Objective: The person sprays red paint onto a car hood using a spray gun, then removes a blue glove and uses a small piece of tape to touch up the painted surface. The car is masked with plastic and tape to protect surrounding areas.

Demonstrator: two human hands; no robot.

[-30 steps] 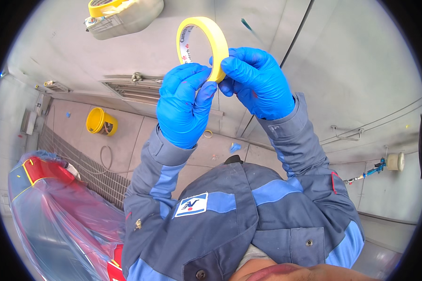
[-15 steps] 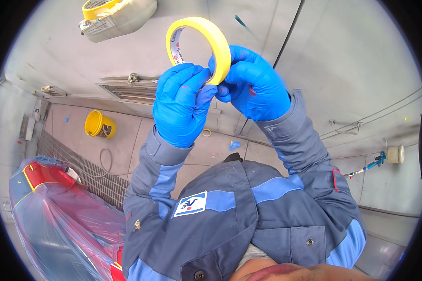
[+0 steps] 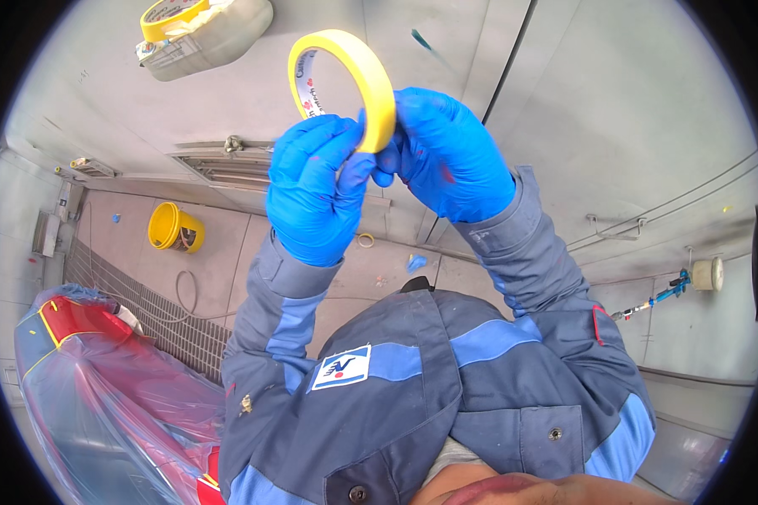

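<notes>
A roll of yellow masking tape (image 3: 372, 71) is held up in front of me, its ring tilted so that the white printed core shows inside. My left hand (image 3: 313, 189), in a blue glove, grips its lower rim with the thumb outside and the fingers curled toward the core. On the opposite side of the rim, my gloved right hand (image 3: 455, 156) has its fingers pinched against the tape's outer face. Both hands nearly meet at the bottom of the roll. The right fingertips are partly hidden behind the tape and the left thumb.
A holder with another yellow tape roll (image 3: 173, 18) is at the upper left. On the floor stand a yellow bucket (image 3: 175, 227), a hose (image 3: 185, 290) and a grating (image 3: 156, 316). Plastic sheeting (image 3: 118, 387) drapes a red part at lower left. A blue spray tool (image 3: 669, 290) hangs at right.
Both hands and the tape roll have shifted slightly left in view. My right fingers have flattened from a curled pose, lying closer against the roll.
</notes>
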